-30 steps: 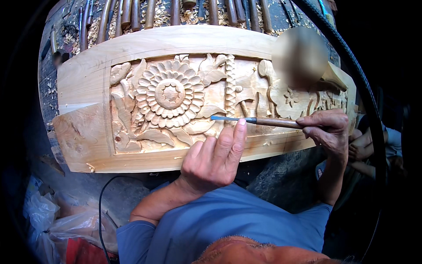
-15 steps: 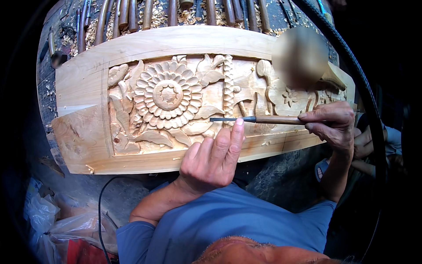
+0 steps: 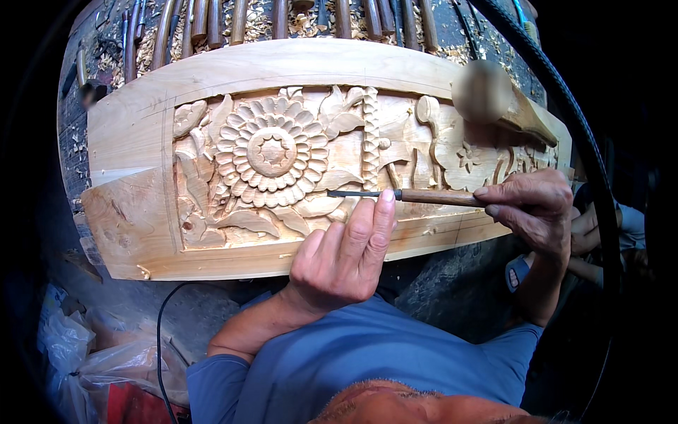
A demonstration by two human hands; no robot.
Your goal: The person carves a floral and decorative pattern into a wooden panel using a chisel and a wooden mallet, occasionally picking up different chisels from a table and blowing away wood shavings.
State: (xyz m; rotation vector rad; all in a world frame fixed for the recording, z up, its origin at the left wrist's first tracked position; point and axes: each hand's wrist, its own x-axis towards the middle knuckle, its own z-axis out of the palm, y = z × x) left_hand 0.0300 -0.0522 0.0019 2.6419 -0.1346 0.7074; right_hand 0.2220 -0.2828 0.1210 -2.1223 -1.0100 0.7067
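Note:
A carved wooden panel [image 3: 304, 60] spans the bench before me, with a large many-petalled flower [image 3: 272, 152] in relief at its left and leaves around it. My right hand [image 3: 533, 208] grips the end of the brown wooden handle of a slim chisel [image 3: 441, 198], thumb and fingers pinched on it. The dark blade lies nearly level, pointing left, its tip near a leaf below and right of the flower. My left hand [image 3: 342, 258] has a fingertip against the blade near the handle; its other fingers are bunched and its thumb is hidden.
Several wooden-handled tools [image 3: 238, 25] lie in a row along the far side, among wood shavings [image 3: 304, 28]. A wooden piece [image 3: 530, 124] with a blurred round patch rests on the panel's right part. A black cable [image 3: 565, 92] hangs at right; a plastic bag [image 3: 127, 360] lies lower left.
The chisel has slid a little to the left, its tip closer to the flower. My left hand stays almost in place with its fingertip on the blade.

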